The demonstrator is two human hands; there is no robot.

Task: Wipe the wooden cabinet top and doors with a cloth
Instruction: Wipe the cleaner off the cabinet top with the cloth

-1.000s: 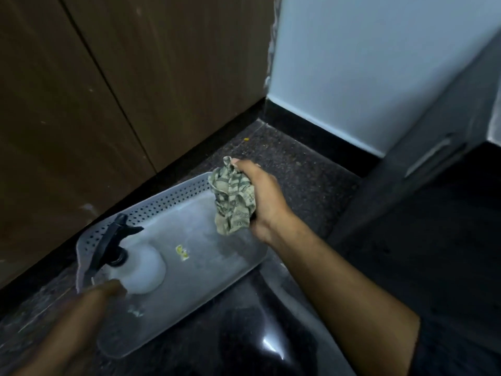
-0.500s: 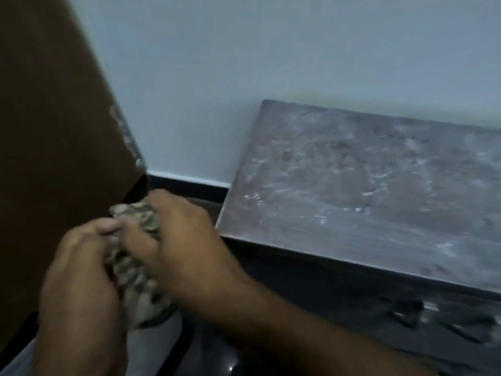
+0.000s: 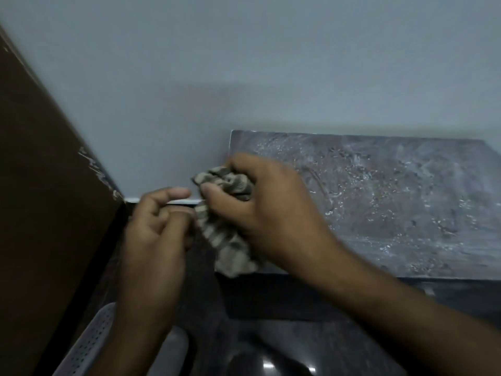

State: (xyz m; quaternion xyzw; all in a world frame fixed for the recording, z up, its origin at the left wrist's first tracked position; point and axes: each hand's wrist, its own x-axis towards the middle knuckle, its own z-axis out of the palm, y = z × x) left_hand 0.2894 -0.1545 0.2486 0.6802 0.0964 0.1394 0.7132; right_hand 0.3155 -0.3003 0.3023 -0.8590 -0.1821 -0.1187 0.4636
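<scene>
Cloth (image 3: 229,226) sits bunched in our right hand (image 3: 267,210), fingers and thumb curled round it, wad hanging just over the near-left corner of the cabinet top (image 3: 379,202); can't tell whether it touches the surface yet. Left hand (image 3: 157,229) is right beside it, fingers loosely curled, fingertips close to the cloth's lower edge; whether they pinch a fold or hold nothing we can't tell from this blur. Judgement: we're at the start of the top-wipe, nothing cleaned so far. To do it well we'd flatten the wad into a broad pad instead of a tight ball, press the palm down, start at the back-left corner by the wall (image 3: 244,77) and pull in overlapping strokes toward the front edge so grit goes off the lip rather than smearing around. Top looks badly dusty: grey-white film, specks and swirl marks across most of the dark slab, heaviest toward the back and middle. Expect to refold to a clean face partway. Cabinet front below the edge is dark and hard to read. Perforated tray (image 3: 89,340) on the floor at lower left, tall brown wooden panel (image 3: 40,213) on the left.
</scene>
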